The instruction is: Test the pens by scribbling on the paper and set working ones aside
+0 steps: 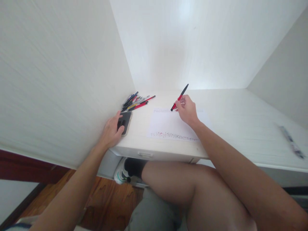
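Pinched in the fingers of my right hand is a red and black pen, slanted, its lower end just over the far part of a white sheet of paper. Small black and red marks run along the sheet's near edge, and faint lines show near its far edge. My left hand rests on the left side of a dark smartphone lying on the desk. Its thumb and fingers are apart, with the outer fingers partly hidden.
Loose pens lie heaped beyond the phone, against the left panel. Far right on the white desk lies a blurred, slim clear item. A drawer handle is below the front edge, above my raised leg.
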A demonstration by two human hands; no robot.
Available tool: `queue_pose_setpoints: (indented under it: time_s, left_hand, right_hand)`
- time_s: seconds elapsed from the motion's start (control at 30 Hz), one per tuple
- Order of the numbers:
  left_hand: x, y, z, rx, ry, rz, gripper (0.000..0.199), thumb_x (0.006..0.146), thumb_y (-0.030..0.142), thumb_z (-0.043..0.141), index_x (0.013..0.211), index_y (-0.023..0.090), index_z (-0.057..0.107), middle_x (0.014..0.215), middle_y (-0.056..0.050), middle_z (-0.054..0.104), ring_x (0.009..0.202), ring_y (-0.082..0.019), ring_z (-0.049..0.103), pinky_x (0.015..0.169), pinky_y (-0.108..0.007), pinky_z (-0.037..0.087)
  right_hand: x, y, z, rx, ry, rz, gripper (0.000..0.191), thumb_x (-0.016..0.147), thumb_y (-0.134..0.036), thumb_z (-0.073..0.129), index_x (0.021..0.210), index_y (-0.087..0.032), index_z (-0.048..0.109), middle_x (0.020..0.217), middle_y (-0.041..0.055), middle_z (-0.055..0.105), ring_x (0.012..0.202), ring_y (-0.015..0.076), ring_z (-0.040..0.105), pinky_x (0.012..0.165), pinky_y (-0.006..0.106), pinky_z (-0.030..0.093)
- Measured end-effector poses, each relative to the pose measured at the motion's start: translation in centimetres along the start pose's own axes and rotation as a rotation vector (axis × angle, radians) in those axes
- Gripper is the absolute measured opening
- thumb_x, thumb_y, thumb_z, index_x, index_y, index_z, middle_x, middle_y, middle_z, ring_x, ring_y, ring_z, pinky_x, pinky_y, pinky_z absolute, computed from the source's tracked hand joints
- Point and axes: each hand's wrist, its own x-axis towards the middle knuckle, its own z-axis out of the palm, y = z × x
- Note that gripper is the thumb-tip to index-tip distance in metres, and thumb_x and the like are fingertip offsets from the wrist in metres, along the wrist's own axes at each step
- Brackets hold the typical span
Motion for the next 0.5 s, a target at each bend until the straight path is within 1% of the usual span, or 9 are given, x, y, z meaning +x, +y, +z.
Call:
queue_pose_setpoints:
  time_s: [0.1, 0.2, 0.27, 0.33, 0.4, 0.5]
  left_hand:
    - [-0.2, 0.5, 0.2, 0.029, 0.105, -0.09, 0.077, 0.1, 0.037, 0.048, 0.168, 0.011, 0.026, 0.149, -0.021, 0.059, 0.14, -0.036, 0.055, 0.122, -0.056, 0.039]
    - [-0.4, 1.2, 0.2, 0.048, 0.201, -0.233, 0.079, 0.098, 0.045, 0.055, 0.166, 0.012, 0.032, 0.138, -0.021, 0.065, 0.128, -0.035, 0.063, 0.114, -0.053, 0.049]
    - [-0.5, 1.6, 0.2, 0.049, 0.206, -0.29, 0.082, 0.096, 0.049, 0.058, 0.165, 0.012, 0.034, 0.134, -0.02, 0.067, 0.122, -0.035, 0.067, 0.11, -0.053, 0.052]
    - [-0.5, 1.9, 0.1, 0.036, 0.191, -0.327, 0.082, 0.096, 0.051, 0.059, 0.165, 0.013, 0.034, 0.134, -0.02, 0.069, 0.121, -0.035, 0.069, 0.11, -0.053, 0.052]
    - [-0.5, 2.1, 0.1, 0.018, 0.177, -0.355, 0.079, 0.098, 0.047, 0.057, 0.165, 0.014, 0.034, 0.135, -0.019, 0.07, 0.122, -0.034, 0.069, 0.11, -0.052, 0.052]
    - [-0.5, 2.2, 0.0, 0.014, 0.174, -0.374, 0.071, 0.098, 0.036, 0.053, 0.163, 0.013, 0.038, 0.136, -0.018, 0.071, 0.122, -0.032, 0.07, 0.112, -0.051, 0.051]
  right_hand:
    - [0.1, 0.6, 0.0, 0.041, 0.015, 0.061, 0.017, 0.095, -0.033, 0.058, 0.104, -0.02, 0.052, 0.097, 0.0073, 0.071, 0.074, 0.0169, 0.073, 0.063, 0.031, 0.06]
    - [0.3, 1.0, -0.1, 0.043, 0.033, 0.089, 0.017, 0.095, -0.034, 0.059, 0.103, -0.021, 0.051, 0.098, 0.0071, 0.07, 0.074, 0.0167, 0.073, 0.059, 0.029, 0.06]
    - [0.3, 1.1, -0.2, 0.038, 0.033, 0.097, 0.016, 0.095, -0.034, 0.059, 0.101, -0.021, 0.051, 0.098, 0.007, 0.069, 0.075, 0.0169, 0.073, 0.059, 0.029, 0.06]
    - [0.3, 1.1, -0.3, 0.047, 0.03, 0.098, 0.016, 0.095, -0.033, 0.059, 0.1, -0.022, 0.05, 0.096, 0.0067, 0.069, 0.074, 0.0173, 0.073, 0.058, 0.029, 0.06]
    - [0.3, 1.0, -0.3, 0.06, 0.033, 0.093, 0.016, 0.094, -0.033, 0.06, 0.099, -0.022, 0.05, 0.095, 0.0064, 0.069, 0.073, 0.0175, 0.074, 0.056, 0.029, 0.06]
    - [0.2, 0.7, -0.2, 0.078, 0.031, 0.096, 0.018, 0.093, -0.033, 0.062, 0.099, -0.022, 0.05, 0.092, 0.0058, 0.068, 0.071, 0.0179, 0.074, 0.054, 0.029, 0.06]
